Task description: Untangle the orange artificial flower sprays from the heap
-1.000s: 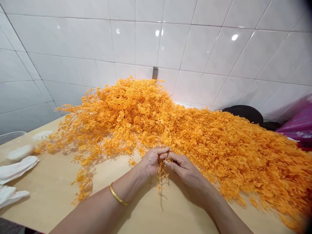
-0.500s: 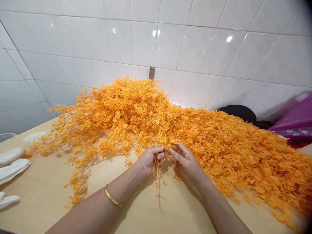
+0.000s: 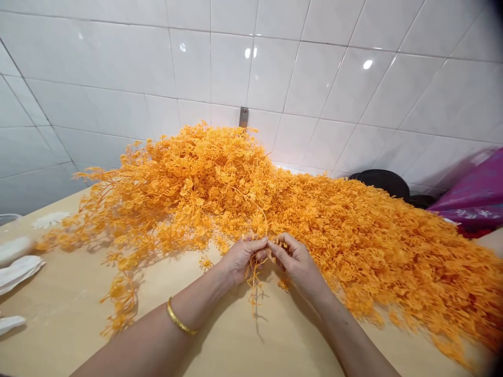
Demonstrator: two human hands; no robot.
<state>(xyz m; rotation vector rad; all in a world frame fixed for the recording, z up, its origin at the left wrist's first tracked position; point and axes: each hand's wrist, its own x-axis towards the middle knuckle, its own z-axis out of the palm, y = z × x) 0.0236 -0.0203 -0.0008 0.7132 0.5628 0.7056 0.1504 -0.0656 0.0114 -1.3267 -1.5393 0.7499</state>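
Observation:
Over the table (image 3: pixel 78 314), my left hand (image 3: pixel 240 260) is closed on a thin orange artificial flower sprig (image 3: pixel 254 296), whose branching ends hang below the fingers. My right hand (image 3: pixel 298 264) is closed in a pinch, thumb and fingertip meeting the left fingertips on the sprig. Part of the sprig is hidden by the fingers. Behind both hands rises a large pile of orange artificial flowers (image 3: pixel 196 175), and a curved stem (image 3: pixel 259 207) runs from it down to the fingertips. A gold bangle (image 3: pixel 177 318) is on the left wrist.
White petal-like pieces (image 3: pixel 19 275) and a white flower piece (image 3: pixel 51 220) lie at the left. The orange heap (image 3: pixel 393 251) stretches along the right side. Black round objects (image 3: pixel 383 183) and a purple bag (image 3: pixel 471 188) stand behind it, near the tiled wall (image 3: pixel 314 68).
My right hand's fingertips have come left to touch the left hand's fingertips, where a small gap was before. The left hand keeps its hold on the sprig.

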